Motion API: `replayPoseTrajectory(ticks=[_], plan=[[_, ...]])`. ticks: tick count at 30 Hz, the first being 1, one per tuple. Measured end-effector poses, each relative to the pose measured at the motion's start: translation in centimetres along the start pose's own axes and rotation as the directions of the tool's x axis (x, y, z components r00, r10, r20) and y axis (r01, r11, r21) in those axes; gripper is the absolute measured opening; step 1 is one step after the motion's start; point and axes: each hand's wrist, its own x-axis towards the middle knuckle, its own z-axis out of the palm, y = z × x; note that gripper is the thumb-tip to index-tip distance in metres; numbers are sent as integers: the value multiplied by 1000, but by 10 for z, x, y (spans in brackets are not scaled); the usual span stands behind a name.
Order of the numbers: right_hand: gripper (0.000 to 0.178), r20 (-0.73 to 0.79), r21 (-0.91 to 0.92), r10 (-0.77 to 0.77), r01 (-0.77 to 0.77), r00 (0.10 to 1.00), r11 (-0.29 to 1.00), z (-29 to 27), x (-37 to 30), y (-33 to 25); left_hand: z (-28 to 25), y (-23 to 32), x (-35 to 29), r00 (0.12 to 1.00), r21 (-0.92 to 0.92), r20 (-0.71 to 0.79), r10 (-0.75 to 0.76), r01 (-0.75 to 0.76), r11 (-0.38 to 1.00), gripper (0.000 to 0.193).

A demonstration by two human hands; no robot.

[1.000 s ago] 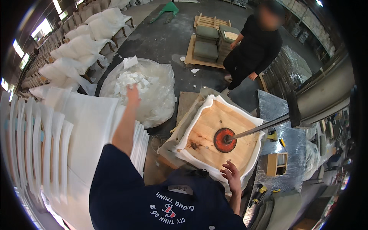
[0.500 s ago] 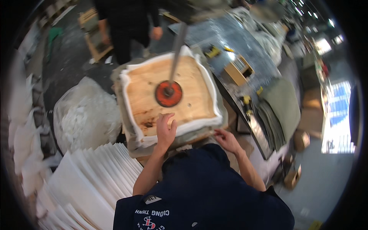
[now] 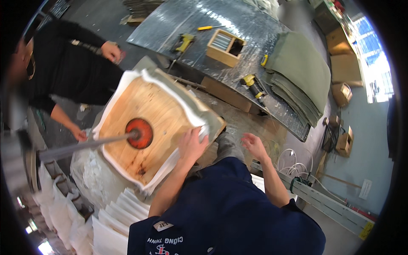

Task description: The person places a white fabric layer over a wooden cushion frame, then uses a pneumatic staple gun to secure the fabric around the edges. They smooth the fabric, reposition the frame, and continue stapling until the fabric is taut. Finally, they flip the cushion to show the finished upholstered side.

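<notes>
A pale wooden seat board point(image 3: 159, 104) with rounded corners lies on grey-green fabric point(image 3: 146, 63), with white padding point(image 3: 168, 91) turned up round its edges. A red round disc point(image 3: 145, 142) on a metal rod point(image 3: 91, 144) rests against the board. My left hand point(image 3: 192, 146) is at the board's near right corner, its bent fingers closed on the padding there. To the right, clear of the board, my right hand point(image 3: 254, 145) hangs in the air with fingers apart and nothing in them.
A co-worker in black point(image 3: 72, 63) stands at the left, one hand near the board. On the film-covered table point(image 3: 170, 19) are a wooden box point(image 3: 225, 47), staple guns point(image 3: 253, 86) and stacked green fabric point(image 3: 299, 70). White foam sheets point(image 3: 112, 221) stand at lower left.
My view has swung right, and the board appears turned and farther left. My left hand has gone from the board's near edge to its right corner. My right hand has left the fabric edge.
</notes>
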Motion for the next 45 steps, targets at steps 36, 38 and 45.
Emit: replayPoseTrajectory(ticks=[36,38,45], plan=[[103,-199,-599,-21,-105,980,794,-154,412,92,20,42,59,892,337,87,-444,393,856,27],[102,-154,-526,-88,-6,984,850,-159,412,101,25,41,65,886,273,137,-443,396,877,24],[86,-189,-334,13,-77,982,940,-124,313,169,26,10,64,943,205,188,-275,236,950,20]])
